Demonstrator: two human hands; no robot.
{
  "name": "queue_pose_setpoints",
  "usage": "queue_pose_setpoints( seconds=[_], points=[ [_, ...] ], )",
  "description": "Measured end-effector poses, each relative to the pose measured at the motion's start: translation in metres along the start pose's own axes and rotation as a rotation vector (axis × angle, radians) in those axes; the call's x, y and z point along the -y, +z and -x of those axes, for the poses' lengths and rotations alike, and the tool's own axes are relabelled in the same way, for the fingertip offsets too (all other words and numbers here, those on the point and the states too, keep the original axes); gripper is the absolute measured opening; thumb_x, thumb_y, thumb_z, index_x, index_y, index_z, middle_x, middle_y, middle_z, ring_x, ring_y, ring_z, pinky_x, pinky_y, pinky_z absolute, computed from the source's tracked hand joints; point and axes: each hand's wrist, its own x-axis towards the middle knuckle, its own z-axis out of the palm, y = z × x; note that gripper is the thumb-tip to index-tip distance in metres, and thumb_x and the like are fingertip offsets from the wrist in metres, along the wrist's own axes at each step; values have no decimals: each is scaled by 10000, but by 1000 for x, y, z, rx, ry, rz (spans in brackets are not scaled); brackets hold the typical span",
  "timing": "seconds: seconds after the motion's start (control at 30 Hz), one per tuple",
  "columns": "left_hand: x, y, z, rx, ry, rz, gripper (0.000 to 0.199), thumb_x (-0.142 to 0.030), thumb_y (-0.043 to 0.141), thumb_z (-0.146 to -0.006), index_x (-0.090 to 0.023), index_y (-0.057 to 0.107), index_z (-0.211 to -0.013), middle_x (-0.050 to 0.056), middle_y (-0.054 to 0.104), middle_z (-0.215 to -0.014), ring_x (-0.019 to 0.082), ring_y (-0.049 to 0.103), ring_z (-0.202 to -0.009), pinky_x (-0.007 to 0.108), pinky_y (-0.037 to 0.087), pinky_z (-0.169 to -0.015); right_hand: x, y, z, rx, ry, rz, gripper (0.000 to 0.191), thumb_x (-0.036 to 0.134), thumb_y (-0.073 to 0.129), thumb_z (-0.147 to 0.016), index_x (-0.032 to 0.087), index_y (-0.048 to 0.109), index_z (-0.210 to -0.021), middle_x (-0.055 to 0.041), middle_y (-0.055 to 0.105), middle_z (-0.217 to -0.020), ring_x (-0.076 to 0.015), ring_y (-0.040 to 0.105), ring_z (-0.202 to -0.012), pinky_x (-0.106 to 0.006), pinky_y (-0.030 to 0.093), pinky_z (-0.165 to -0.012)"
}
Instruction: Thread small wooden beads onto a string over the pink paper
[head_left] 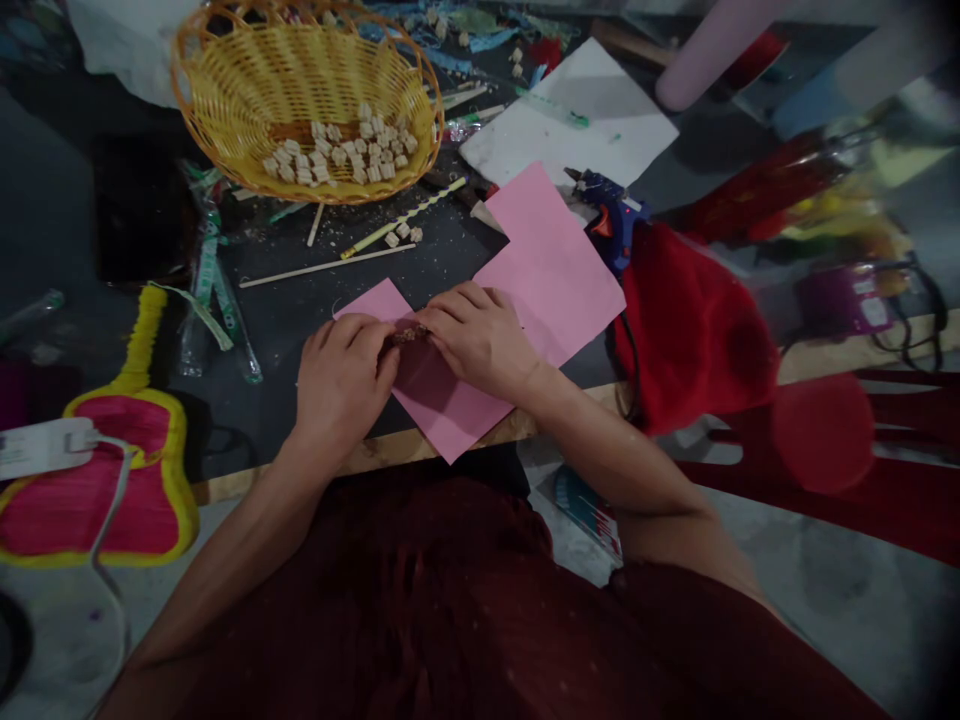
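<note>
The yellow wicker basket [225, 90] holds a loose heap of small pale blocks [352, 155] along its near side, and a few more blocks [403, 234] lie just outside it, beside a yellow twisted stick [405, 217]. Nearer the table edge, the left hand [345, 380] and right hand [480, 338] pinch opposite ends of a small brown piece [409, 334] between fingers and thumbs, above pink paper [457, 412].

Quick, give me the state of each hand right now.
Left hand: closed, fingers pinching one end of a small brown piece.
Right hand: closed, fingertips on the same small brown piece's other end, above pink paper.
</note>
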Motion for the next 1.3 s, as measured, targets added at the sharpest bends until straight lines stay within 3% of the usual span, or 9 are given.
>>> queue_pose_setpoints(
  seconds=[0.5, 0.67, 0.83, 1.13, 1.3],
  points=[
    [4, -3, 5, -37, 55, 66, 212, -256, 573, -991, -232, 718, -1143, 104, 752, -1169, 297, 702, -1123, 485, 549, -1033, -4, -1, 1, 22, 30, -114, 323, 272, 468, -1087, 209, 667, -1333, -114, 723, -1275, -290, 572, -1156, -429, 447, -923],
    [9, -12, 16, -12, 104, 54, 241, -280, 519, -1036, -205, 723, -1141, 105, 754, -1152, 285, 703, -1104, 465, 553, -1028, -18, -7, 10, -79, 50, -187, 344, 272, 459, -1083, 164, 659, -1341, -148, 705, -1301, -296, 590, -1191, -464, 491, -1008],
    [15, -15, 36, -22, 277, 29, 276, -290, 499, -1062, -178, 725, -1175, 119, 744, -1205, 283, 692, -1136, 461, 570, -1045, -26, -20, 33, -190, 102, -214, 309, 223, 466, -1063, 214, 670, -1295, -131, 719, -1241, -292, 623, -1170, -515, 514, -1021],
    [21, -10, 56, 56, 379, -22, 314, -386, 602, -1035, -234, 698, -1292, 157, 637, -1432, 362, 588, -1371, 597, 480, -1174, 7, -19, 74, -258, 153, -248, 230, 189, 553, -1036, 199, 718, -1196, -111, 771, -1080, -251, 695, -1024, -460, 594, -911],
    [21, -4, 58, 9, 407, -47, 321, -381, 635, -1019, -203, 721, -1271, 196, 644, -1426, 377, 591, -1371, 614, 463, -1179, 20, -15, 77, -271, 179, -238, 192, 220, 584, -1036, 204, 748, -1136, -94, 780, -999, -243, 697, -956, -440, 604, -869]
  ],
)
